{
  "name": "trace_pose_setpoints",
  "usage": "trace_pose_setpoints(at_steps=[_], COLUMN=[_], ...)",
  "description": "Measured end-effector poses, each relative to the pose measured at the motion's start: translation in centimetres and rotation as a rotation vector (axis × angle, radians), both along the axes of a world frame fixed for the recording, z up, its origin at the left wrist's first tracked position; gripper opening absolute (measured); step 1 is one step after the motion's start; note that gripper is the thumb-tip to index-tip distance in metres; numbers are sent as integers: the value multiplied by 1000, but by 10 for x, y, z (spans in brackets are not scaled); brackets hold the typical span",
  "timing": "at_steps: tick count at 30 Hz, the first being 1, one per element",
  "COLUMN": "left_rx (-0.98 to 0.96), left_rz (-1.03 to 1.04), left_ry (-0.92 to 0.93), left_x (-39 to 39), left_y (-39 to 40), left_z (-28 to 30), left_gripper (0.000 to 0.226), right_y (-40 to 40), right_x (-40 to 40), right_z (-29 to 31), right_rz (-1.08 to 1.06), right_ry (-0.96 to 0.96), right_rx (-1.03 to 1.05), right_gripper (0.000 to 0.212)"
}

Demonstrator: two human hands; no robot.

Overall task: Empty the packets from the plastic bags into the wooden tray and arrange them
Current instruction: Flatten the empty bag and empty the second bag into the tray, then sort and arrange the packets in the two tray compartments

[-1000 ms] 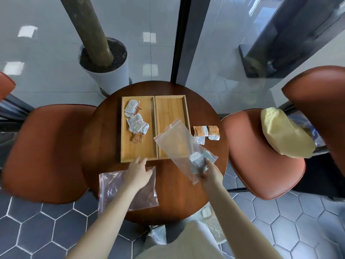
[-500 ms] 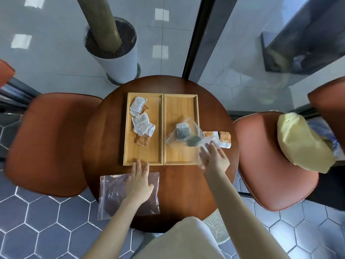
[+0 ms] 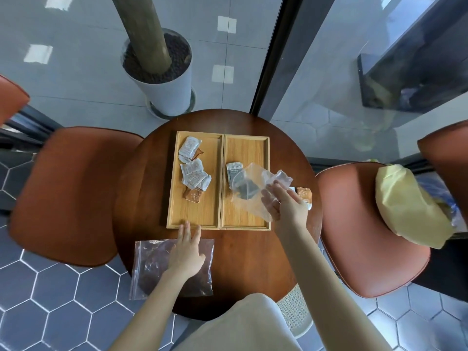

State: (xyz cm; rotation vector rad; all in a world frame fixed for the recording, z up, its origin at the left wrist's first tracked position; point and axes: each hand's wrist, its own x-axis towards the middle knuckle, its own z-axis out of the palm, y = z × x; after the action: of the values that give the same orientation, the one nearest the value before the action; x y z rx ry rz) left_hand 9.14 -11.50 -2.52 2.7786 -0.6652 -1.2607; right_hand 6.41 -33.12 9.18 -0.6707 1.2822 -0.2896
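Two wooden trays lie side by side on the round table (image 3: 243, 262). The left tray (image 3: 195, 216) holds several white and brown packets (image 3: 193, 173). Over the right tray (image 3: 247, 148), my right hand (image 3: 286, 203) grips a clear plastic bag (image 3: 255, 196) by its closed end, mouth pointing at the tray. A grey-white packet (image 3: 234, 172) lies at the bag's mouth, and darker packets (image 3: 244, 190) show through the plastic. My left hand (image 3: 187, 252) rests flat on a second, flat plastic bag (image 3: 157, 264) near the table's front edge.
An orange-and-white packet (image 3: 304, 195) lies on the table right of the trays. Brown chairs stand at the left (image 3: 73, 193) and right (image 3: 359, 236); the right one carries a yellow bundle (image 3: 407, 206). A white planter (image 3: 167, 79) stands beyond the glass.
My right hand has carried the bag from above the table's front to over the right tray and tipped it; a packet has slid out of its mouth. My left hand has settled flat on the other bag.
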Motion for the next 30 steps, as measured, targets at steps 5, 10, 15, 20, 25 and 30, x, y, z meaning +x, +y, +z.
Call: trace_pose_setpoints(at_steps=[5,10,15,20,25,30], left_rx=[-11,-40,-285,-758,-886,-759], left_rz=[10,33,377,1047,1032,897], left_ry=[11,91,216,595,909,609], left_x=[-1,2,13,18,13,-12], left_y=[2,3,3,8,37,67], left_z=[-1,2,21,57,72,63], left_gripper=[76,75,61,56,73,42], right_y=[1,12,31,53,74,87], right_x=[-12,-30,-54,-81,-109,-125], right_z=[6,17,31,38,26,4], right_rz=[-12,-13,1,178,402,456], right_ry=[14,17,-41,-142,-172,-51], right_rx=[-6,-66,-79,-89,-44,-122], right_gripper=[4,4,10,4,5,19])
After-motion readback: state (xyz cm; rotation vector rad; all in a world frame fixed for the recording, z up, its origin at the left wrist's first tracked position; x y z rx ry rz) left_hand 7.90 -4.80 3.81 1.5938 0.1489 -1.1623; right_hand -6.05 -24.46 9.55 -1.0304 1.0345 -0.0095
